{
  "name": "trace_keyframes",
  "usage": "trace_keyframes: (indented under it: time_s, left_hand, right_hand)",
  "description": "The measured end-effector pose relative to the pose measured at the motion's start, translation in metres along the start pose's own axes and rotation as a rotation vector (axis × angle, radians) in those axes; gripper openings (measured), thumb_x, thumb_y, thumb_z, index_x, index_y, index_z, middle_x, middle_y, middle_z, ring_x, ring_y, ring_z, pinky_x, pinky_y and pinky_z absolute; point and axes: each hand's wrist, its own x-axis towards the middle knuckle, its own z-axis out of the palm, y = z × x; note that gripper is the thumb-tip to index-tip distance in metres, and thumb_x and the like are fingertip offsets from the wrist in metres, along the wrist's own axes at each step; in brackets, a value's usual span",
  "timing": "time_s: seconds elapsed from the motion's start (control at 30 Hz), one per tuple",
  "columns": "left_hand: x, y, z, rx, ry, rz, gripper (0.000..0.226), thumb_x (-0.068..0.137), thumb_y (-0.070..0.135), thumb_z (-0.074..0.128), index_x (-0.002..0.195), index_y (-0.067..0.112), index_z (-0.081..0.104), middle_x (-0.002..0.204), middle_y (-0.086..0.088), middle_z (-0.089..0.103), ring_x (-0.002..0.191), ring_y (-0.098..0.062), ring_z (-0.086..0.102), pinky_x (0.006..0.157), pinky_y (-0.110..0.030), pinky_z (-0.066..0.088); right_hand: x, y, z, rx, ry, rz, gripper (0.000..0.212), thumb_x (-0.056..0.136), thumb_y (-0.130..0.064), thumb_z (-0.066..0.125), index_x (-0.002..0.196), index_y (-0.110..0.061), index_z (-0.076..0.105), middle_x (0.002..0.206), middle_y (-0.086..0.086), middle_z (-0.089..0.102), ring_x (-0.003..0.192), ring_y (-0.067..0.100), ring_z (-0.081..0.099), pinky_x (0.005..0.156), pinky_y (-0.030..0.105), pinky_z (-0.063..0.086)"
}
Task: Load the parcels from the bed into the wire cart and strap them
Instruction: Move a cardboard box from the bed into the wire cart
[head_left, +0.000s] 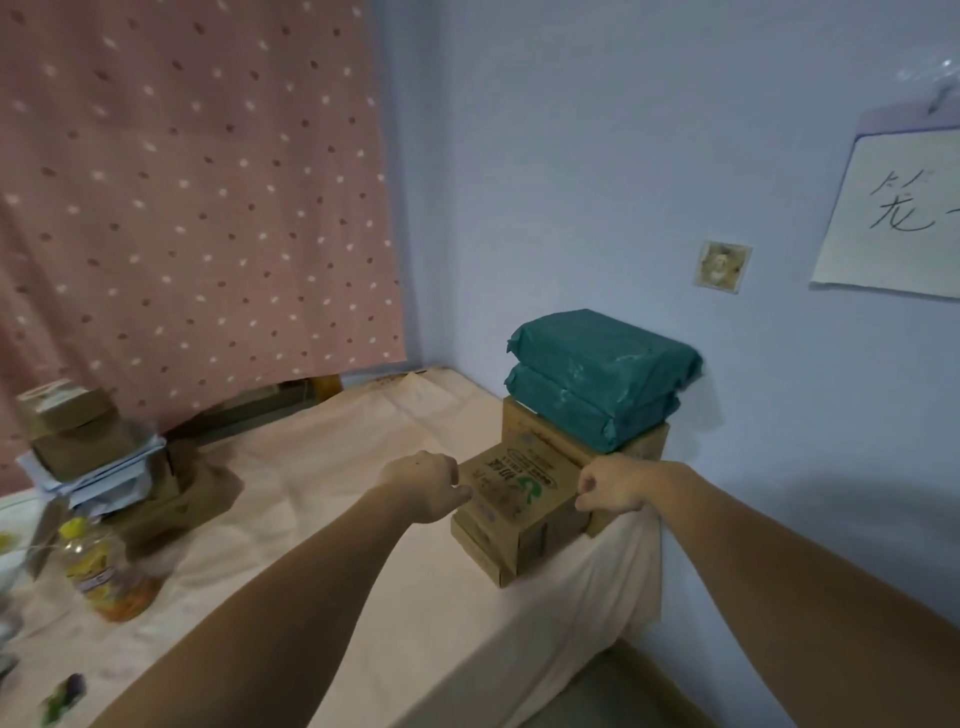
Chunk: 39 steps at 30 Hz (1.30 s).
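Cardboard box (511, 501) sits on bed (332, 519) near wall corner, left hand (423, 486) and right hand (613, 491) gripping its sides, fingers curled. Behind it, touching: bigger carton (524, 428) carrying two green parcels (597, 376). Far left: blurred parcel pile (88, 452), drink bottle (109, 571). Pink curtain (182, 182) behind.

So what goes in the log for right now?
left hand: grips box | right hand: grips box | green parcels: stacked behind | cart: unseen

Teal parcels (597, 374); pink dotted curtain (197, 182); brown boxes (519, 509).
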Motion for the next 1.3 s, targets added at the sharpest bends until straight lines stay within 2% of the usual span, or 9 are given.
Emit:
trace_keyframes:
  time_s: [0.33, 0.47, 0.53, 0.67, 0.73, 0.83, 0.93, 1.1, 1.3]
  left_hand:
    - [0.132, -0.011, 0.028, 0.011, -0.093, 0.128, 0.054, 0.098, 0.058, 0.034, 0.129, 0.025, 0.064, 0.100, 0.005, 0.067, 0.087, -0.018, 0.063, 0.064, -0.028, 0.047]
    - [0.184, -0.017, 0.049, -0.043, -0.194, 0.111, 0.055, 0.097, 0.059, 0.032, 0.130, 0.025, 0.061, 0.083, 0.012, 0.058, 0.072, -0.007, 0.054, 0.055, -0.024, 0.035]
    - [0.204, -0.022, 0.065, -0.078, -0.214, 0.051, 0.066, 0.093, 0.070, 0.034, 0.137, 0.023, 0.051, 0.093, 0.009, 0.059, 0.079, -0.011, 0.057, 0.059, -0.027, 0.038]
    - [0.225, -0.027, 0.105, -0.323, -0.277, -0.185, 0.101, 0.078, 0.091, 0.044, 0.146, 0.017, 0.032, 0.123, -0.002, 0.048, 0.115, -0.028, 0.058, 0.078, -0.040, 0.049]
    - [0.230, -0.027, 0.124, -0.573, -0.389, -0.316, 0.112, 0.071, 0.094, 0.052, 0.146, 0.013, 0.027, 0.124, -0.007, 0.045, 0.118, -0.033, 0.057, 0.090, -0.045, 0.054]
    - [0.234, -0.025, 0.148, -0.847, -0.520, -0.440, 0.123, 0.070, 0.089, 0.063, 0.152, 0.009, 0.019, 0.137, -0.016, 0.050, 0.121, -0.036, 0.058, 0.087, -0.041, 0.051]
    - [0.233, -0.023, 0.168, -0.952, -0.557, -0.480, 0.123, 0.072, 0.084, 0.068, 0.154, 0.008, 0.016, 0.131, -0.013, 0.053, 0.123, -0.035, 0.058, 0.085, -0.038, 0.047]
    - [0.231, -0.020, 0.184, -1.020, -0.574, -0.494, 0.116, 0.075, 0.085, 0.063, 0.154, 0.011, 0.023, 0.138, -0.011, 0.047, 0.127, -0.033, 0.055, 0.088, -0.035, 0.042]
    - [0.231, -0.022, 0.174, -1.058, -0.440, -0.477, 0.114, 0.080, 0.080, 0.064, 0.153, 0.003, 0.019, 0.122, -0.006, 0.056, 0.122, -0.032, 0.061, 0.104, -0.042, 0.052]
  right_hand:
    - [0.115, 0.011, -0.001, 0.061, -0.034, 0.089, 0.031, 0.097, -0.038, 0.062, 0.124, -0.021, 0.064, 0.117, -0.004, 0.063, 0.106, 0.016, 0.059, 0.089, 0.031, 0.049]
    - [0.163, 0.019, 0.011, 0.072, 0.010, 0.179, 0.032, 0.098, -0.034, 0.060, 0.126, -0.020, 0.063, 0.123, 0.002, 0.066, 0.109, 0.019, 0.062, 0.095, 0.035, 0.052]
    - [0.183, 0.024, 0.018, 0.074, 0.021, 0.229, 0.040, 0.098, -0.036, 0.058, 0.134, -0.019, 0.059, 0.133, 0.004, 0.062, 0.117, 0.022, 0.060, 0.098, 0.037, 0.051]
    - [0.217, 0.035, 0.033, 0.153, 0.064, 0.314, 0.054, 0.097, -0.050, 0.057, 0.140, -0.016, 0.054, 0.137, 0.008, 0.058, 0.119, 0.025, 0.059, 0.101, 0.038, 0.051]
    - [0.231, 0.039, 0.039, 0.201, 0.090, 0.341, 0.056, 0.097, -0.051, 0.058, 0.140, -0.016, 0.054, 0.136, 0.009, 0.058, 0.117, 0.025, 0.059, 0.100, 0.041, 0.052]
    - [0.250, 0.046, 0.048, 0.203, 0.084, 0.362, 0.052, 0.098, -0.050, 0.056, 0.137, -0.016, 0.055, 0.131, 0.009, 0.061, 0.112, 0.024, 0.062, 0.096, 0.040, 0.054]
    - [0.261, 0.050, 0.057, 0.210, 0.061, 0.393, 0.055, 0.097, -0.053, 0.057, 0.137, -0.016, 0.052, 0.133, 0.010, 0.058, 0.115, 0.025, 0.060, 0.095, 0.040, 0.052]
    - [0.271, 0.053, 0.067, 0.187, 0.101, 0.446, 0.071, 0.094, -0.057, 0.058, 0.147, -0.014, 0.042, 0.150, 0.016, 0.043, 0.136, 0.036, 0.044, 0.111, 0.049, 0.042]
    - [0.269, 0.046, 0.062, 0.348, 0.060, 0.475, 0.078, 0.090, -0.060, 0.061, 0.149, -0.012, 0.043, 0.150, 0.015, 0.046, 0.135, 0.034, 0.047, 0.110, 0.048, 0.046]
